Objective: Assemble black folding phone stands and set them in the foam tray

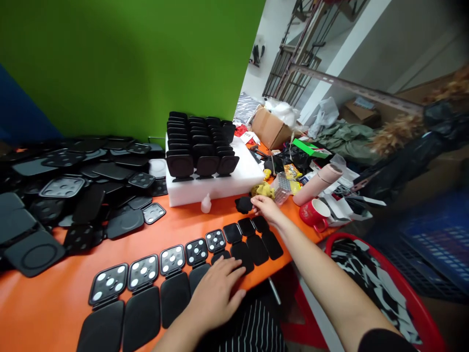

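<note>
My left hand (pixel 217 293) lies flat, fingers spread, pinning the row of black panels (pixel 176 278) on the orange table (pixel 54 303) so they stay aligned. Beyond that row, my right hand (pixel 266 208) pinches a small black pad (pixel 244 204) beside the white foam block (pixel 216 183).

Left hand (pixel 219 288) lies palm-down, fingers spread flat, forearm bare. Right hand (pixel 266 208) is stretched forward on an extended arm, fingertips pinched together.

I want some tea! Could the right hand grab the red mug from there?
Probably yes: the right hand lies on the orange table close to the red mug, with only bare tabletop between them.
</note>
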{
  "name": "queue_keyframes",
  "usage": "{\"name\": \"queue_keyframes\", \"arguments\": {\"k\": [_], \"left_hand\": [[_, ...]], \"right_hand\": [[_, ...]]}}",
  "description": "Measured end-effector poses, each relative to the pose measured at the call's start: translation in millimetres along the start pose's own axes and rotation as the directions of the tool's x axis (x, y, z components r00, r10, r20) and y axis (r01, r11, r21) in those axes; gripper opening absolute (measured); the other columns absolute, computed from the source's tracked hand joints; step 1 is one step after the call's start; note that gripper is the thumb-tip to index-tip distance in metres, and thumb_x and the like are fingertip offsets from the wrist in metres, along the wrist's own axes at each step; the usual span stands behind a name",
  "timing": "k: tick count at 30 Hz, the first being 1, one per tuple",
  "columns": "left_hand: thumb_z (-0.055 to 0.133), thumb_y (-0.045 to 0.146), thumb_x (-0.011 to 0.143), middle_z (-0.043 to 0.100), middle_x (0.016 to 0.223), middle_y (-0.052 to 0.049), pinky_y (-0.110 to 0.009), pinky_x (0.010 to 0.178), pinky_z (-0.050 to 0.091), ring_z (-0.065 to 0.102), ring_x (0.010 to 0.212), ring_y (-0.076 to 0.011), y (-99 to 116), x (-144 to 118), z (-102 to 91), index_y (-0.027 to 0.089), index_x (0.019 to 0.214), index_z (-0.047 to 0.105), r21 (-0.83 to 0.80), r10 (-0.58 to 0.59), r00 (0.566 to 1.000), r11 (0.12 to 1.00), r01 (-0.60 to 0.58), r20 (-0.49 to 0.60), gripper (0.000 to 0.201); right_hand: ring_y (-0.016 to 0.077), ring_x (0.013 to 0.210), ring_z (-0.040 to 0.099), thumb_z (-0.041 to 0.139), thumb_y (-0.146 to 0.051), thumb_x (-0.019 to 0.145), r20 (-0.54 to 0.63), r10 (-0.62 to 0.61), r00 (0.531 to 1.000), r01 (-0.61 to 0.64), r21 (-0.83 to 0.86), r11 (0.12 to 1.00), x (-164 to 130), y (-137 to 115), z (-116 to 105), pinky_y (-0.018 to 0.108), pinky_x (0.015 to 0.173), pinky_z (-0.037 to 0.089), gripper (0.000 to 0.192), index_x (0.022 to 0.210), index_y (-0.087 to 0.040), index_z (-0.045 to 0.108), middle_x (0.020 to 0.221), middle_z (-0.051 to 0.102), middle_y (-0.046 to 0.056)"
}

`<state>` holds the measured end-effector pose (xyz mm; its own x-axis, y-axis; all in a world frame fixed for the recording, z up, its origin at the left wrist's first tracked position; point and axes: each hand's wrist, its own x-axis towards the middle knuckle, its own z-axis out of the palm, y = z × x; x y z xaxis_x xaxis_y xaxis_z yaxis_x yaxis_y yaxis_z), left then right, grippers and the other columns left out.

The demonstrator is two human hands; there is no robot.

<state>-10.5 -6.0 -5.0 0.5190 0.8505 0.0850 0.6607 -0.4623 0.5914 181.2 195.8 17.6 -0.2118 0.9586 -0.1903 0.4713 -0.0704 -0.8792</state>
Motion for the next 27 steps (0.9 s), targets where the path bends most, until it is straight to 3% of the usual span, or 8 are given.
{"name": "queue_keyframes", "arguments": {"k": [6, 11, 17, 27], "left_hand": [[0.05, 0.041, 0.079, 0.046, 0.128, -0.005, -0.052, 0.104, 0.018, 0.038, 0.118, -0.025, 4.1, 3.1, -1.3, 0.027, 0.126, 0.041, 0.027, 0.019, 1.0, 0.999, -0.019, 0.016, 0.05], [0.05, 0.048, 0.077, 0.047, 0.125, -0.004, -0.05, 0.105, 0.017, 0.039, 0.116, -0.0247, 6.2, 4.7, -1.2, 0.028, 0.124, 0.043, 0.002, -0.002, 1.0, 1.0, 0.002, -0.012, 0.051], [0.054, 0.047, 0.075, 0.048, 0.122, -0.005, -0.049, 0.103, 0.019, 0.041, 0.112, -0.0252, 9.1, 4.9, -1.5, 0.027, 0.121, 0.046, -0.002, -0.014, 0.999, 1.0, 0.014, -0.033, 0.051], [0.052, 0.047, 0.076, 0.048, 0.12, -0.005, -0.049, 0.104, 0.017, 0.042, 0.111, -0.0246, 10.1, 6.0, -3.1, 0.026, 0.12, 0.047, 0.004, -0.008, 1.0, 1.0, 0.008, -0.03, 0.049]], "right_hand": [[0.009, 0.057, 0.048, 0.055, -0.039, 0.075, 0.331, -0.063, 0.942, 0.063, 0.013, 0.998, -32.7, -15.3, 34.8, 0.021, 0.054, 0.039, 0.023, 0.078, -0.016, 0.056, 0.068, 0.055, -0.001], [0.0097, 0.06, 0.045, 0.056, -0.033, 0.075, 0.486, -0.076, 0.87, 0.125, -0.068, 0.99, -35.3, -17.0, 65.4, 0.022, 0.058, 0.036, 0.018, 0.072, -0.015, 0.057, 0.067, 0.053, -0.003], [0.0101, 0.061, 0.045, 0.051, -0.027, 0.078, 0.527, -0.062, 0.847, 0.172, -0.162, 0.972, -33.9, -25.3, 70.9, 0.022, 0.059, 0.036, 0.015, 0.071, -0.015, 0.056, 0.066, 0.053, -0.003], [0.0106, 0.063, 0.05, 0.051, -0.025, 0.079, 0.482, -0.083, 0.872, 0.248, -0.29, 0.924, -33.7, -19.0, 77.6, 0.021, 0.059, 0.036, 0.013, 0.074, -0.016, 0.058, 0.07, 0.057, -0.001]]}}
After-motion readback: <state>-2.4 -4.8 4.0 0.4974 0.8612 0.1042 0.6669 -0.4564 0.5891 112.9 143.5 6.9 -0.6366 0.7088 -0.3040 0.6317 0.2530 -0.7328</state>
